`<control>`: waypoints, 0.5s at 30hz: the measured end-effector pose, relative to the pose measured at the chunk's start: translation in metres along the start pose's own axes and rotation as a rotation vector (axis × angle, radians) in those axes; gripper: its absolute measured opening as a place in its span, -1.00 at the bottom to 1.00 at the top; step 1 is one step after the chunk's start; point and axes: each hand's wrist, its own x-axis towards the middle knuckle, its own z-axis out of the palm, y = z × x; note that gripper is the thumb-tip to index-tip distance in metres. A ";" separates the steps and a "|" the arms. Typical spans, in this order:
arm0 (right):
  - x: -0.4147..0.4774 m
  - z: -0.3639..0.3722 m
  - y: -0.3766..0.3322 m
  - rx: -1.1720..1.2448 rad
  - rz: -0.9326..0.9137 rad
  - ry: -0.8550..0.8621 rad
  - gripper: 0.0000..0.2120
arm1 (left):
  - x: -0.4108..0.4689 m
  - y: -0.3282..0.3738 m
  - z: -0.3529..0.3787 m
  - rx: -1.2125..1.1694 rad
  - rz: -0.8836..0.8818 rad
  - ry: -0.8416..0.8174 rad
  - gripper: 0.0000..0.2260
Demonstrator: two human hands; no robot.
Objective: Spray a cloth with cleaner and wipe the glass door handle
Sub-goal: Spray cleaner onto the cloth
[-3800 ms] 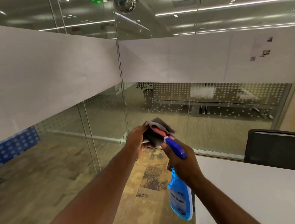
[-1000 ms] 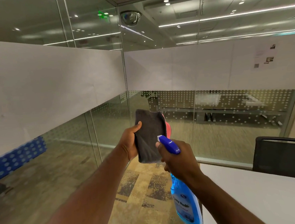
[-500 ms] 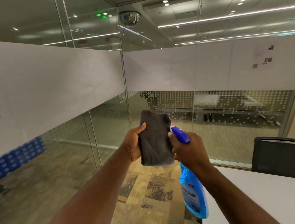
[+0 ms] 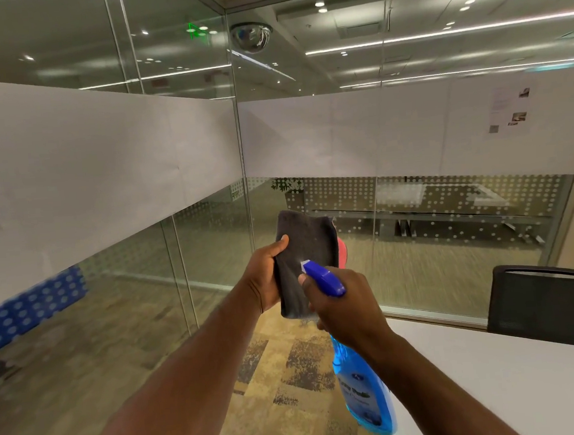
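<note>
Nearest, at 5 o'clock, a blue spray bottle (image 4: 366, 396) is hung neck-up from the right hand (image 4: 346, 310), body tilted down toward the white surface (image 4: 504, 382) edge. The right grip is wrapped tight around the bottle neck, one finger at the trigger; the blue spray head (image 4: 324, 278) is pointed toward 11 o'clock at the cloth, nozzle just beside the fabric, with a pale mist patch seen at the tip. At 12 o'clock from the bottle, a dark grey cloth (image 4: 303, 250) is held upright, folded, by the left hand (image 4: 266, 280); the left grip is pinched on the cloth's left edge, thumb pressed on the front, fingers hidden behind. A pink-red piece (image 4: 342, 254) is seen behind the cloth's right edge; what it is cannot be told. Below, patterned carpet (image 4: 285, 389) is seen. At 3 o'clock, a black chair back (image 4: 546, 303) is set behind the surface. Farther off, glass walls (image 4: 418, 241) with frosted bands and dot pattern are seen meeting at a corner. No door handle is made out.
</note>
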 end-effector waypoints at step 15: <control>-0.026 -0.003 0.020 0.002 0.090 -0.008 -0.74 | 0.001 0.017 -0.005 -0.025 0.098 0.052 -0.58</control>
